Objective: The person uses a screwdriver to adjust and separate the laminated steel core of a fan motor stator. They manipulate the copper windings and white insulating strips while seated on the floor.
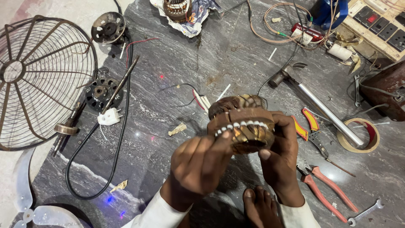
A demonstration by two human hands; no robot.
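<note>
A round motor stator (241,122) with copper windings and white slot liners is held up in front of me over the dark stone floor. My left hand (200,164) grips its near left side, the thumb pressed on the white liners. From the right, my right hand (280,156) cups it, fingers wrapped around its rim. Thin wires and white sleeves (201,100) trail from the stator toward the floor at its left.
A wire fan guard (40,80) lies far left, with motor parts (101,90), a shaft and a black cable (122,126) beside it. A hammer (312,99), tape roll (358,135), pliers (325,185) and spanner (365,212) lie right. A switchboard (379,25) sits top right. My foot (259,207) is below.
</note>
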